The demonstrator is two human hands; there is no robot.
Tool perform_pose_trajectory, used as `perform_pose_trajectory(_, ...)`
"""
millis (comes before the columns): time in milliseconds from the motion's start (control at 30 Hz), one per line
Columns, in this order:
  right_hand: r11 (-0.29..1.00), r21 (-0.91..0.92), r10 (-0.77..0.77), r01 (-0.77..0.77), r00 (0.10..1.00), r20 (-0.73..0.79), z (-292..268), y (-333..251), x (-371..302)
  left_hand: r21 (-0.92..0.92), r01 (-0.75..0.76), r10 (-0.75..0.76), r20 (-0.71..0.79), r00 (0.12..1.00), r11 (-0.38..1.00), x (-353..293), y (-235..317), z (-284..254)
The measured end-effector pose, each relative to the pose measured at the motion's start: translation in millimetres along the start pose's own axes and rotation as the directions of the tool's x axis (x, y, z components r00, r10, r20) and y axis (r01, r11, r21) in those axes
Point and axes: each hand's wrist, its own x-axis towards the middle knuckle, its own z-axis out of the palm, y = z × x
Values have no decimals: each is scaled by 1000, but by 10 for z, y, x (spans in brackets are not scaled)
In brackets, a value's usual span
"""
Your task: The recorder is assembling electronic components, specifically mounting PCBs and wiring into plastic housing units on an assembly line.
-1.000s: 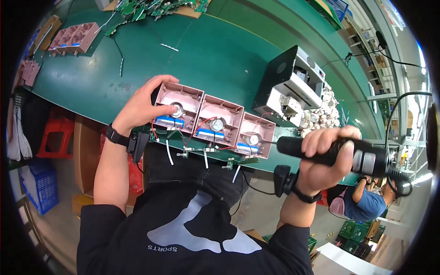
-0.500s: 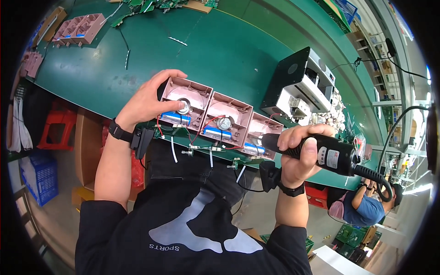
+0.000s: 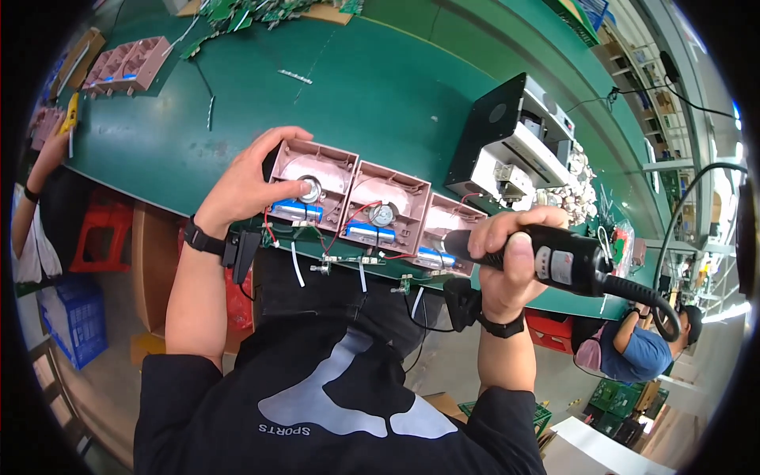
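Three pink plastic housings [image 3: 328, 156] stand in a row at the table's near edge. Each has a blue cylindrical battery [image 3: 370, 232] inside. My left hand [image 3: 249, 180] grips the leftmost one, fingers over its far left corner, thumb on a round silver part [image 3: 311, 188]. Wrapped in my right hand [image 3: 511, 257] is a black corded hand tool [image 3: 574, 261], lying nearly level. Its front end reaches into the rightmost housing; the exact contact point is hidden. Small green circuit boards [image 3: 348, 260] hang on wires along the near side, with white strips below.
A black-and-white machine [image 3: 518, 146] stands right of the housings, beside a pile of small pale parts [image 3: 582, 186]. More pink housings [image 3: 127, 65] and green boards [image 3: 237, 12] lie farther off. At left, another person's hand [image 3: 54, 146] holds a yellow tool; another person [image 3: 633, 348] sits at right.
Another person's hand with a yellow tool has come in at the left edge. The view has shifted slightly. My hands keep their holds, and the tool's front end stays at the rightmost housing.
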Motion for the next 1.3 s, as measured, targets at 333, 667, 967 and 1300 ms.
perform_pose_trajectory(333, 960, -160, -261, 229, 937, -230, -430, -290, 628, -23, 37, -37, 16, 999, 999, 30, 32, -22)
perform_pose_trajectory(667, 969, -186, -195, 160, 963, -188, -440, -183, 452, -5, 24, -23, 7, 1000, 1000, 36, 86, -7)
perform_pose_trajectory(967, 970, -155, -217, 188, 956, -199, -580, -296, 863, -18, 59, -58, 23, 998, 998, 31, 42, -32)
perform_pose_trajectory(1300, 976, 213, -36, 34, 999, 4, 38, -519, 337, 18, 0, 0, 13, 1000, 1000, 19, 34, -27)
